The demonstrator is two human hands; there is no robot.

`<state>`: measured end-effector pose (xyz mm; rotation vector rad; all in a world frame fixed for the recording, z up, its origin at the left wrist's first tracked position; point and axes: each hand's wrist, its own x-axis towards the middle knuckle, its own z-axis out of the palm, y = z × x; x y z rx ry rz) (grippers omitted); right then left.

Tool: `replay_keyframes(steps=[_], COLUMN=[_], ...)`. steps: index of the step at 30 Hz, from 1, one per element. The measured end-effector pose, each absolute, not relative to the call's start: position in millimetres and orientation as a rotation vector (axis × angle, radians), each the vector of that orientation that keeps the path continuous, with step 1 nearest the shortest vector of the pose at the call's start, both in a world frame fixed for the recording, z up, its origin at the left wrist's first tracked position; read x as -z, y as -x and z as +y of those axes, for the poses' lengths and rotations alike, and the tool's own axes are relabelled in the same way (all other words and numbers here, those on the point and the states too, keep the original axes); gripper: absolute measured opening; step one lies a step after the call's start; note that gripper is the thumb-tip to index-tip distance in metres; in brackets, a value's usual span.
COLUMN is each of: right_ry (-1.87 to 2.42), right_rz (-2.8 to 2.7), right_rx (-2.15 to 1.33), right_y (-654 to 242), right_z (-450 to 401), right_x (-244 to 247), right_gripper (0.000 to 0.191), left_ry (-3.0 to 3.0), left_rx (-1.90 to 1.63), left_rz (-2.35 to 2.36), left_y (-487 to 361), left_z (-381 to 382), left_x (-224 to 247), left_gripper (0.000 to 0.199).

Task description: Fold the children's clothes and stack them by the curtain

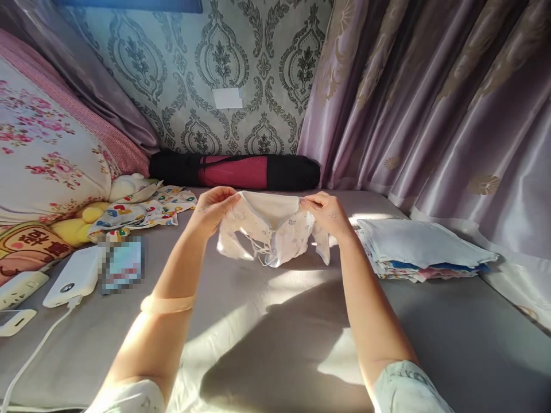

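A small white baby shirt (290, 238) with a faint print, a V-shaped neckline and thin ties at the front hangs in the air above the grey bed sheet (275, 344). My left hand (215, 209) pinches it at one shoulder, and my right hand (322, 212) pinches the other shoulder. The neck edge is stretched between both hands. Its sleeves droop at either side, and the lower part hangs loosely. To the right of my right arm lies a stack of folded clothes (422, 244), with a white piece on top.
Against the patterned wall lies a black and red rolled bag (235, 172). At left are a floral pillow (47, 143), a patterned cloth (142, 212), a yellow plush toy (77, 223), a white power bank (73, 278) with a cable, and a power strip (21, 289). Curtains (430, 103) hang at right.
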<state>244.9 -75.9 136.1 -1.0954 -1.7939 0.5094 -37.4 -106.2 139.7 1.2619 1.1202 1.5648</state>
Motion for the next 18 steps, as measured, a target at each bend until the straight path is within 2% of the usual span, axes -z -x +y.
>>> replay_keyframes(steps=[3,9,11,13,18], right_ry=[1.037,0.922,0.96,1.045,1.105], right_rz=[-1.868,-2.088,-2.172,-2.188,-2.075], right_rx=[-0.583,-0.985,-0.885,-0.638,-0.15], right_y=[-251,-266,-264,-258,-244], right_z=[-87,-116,-116,-111,-100], right_x=[-159,-203,-208,-207,-198], right_gripper=[0.029,0.042,0.04,0.036,0.027], left_ry=[-1.419,-1.609,-1.669,-1.738,-1.769], left_rx=[-1.464,-1.143,-1.043,-1.016,-1.312], left_rz=[1.179,1.302,1.399,1.486,1.52], left_y=[52,79,81,80,71], left_z=[-124,-157,-155,-144,-117], left_x=[-171,-212,-213,-208,-191], left_gripper=[0.04,0.032,0.028,0.022,0.027])
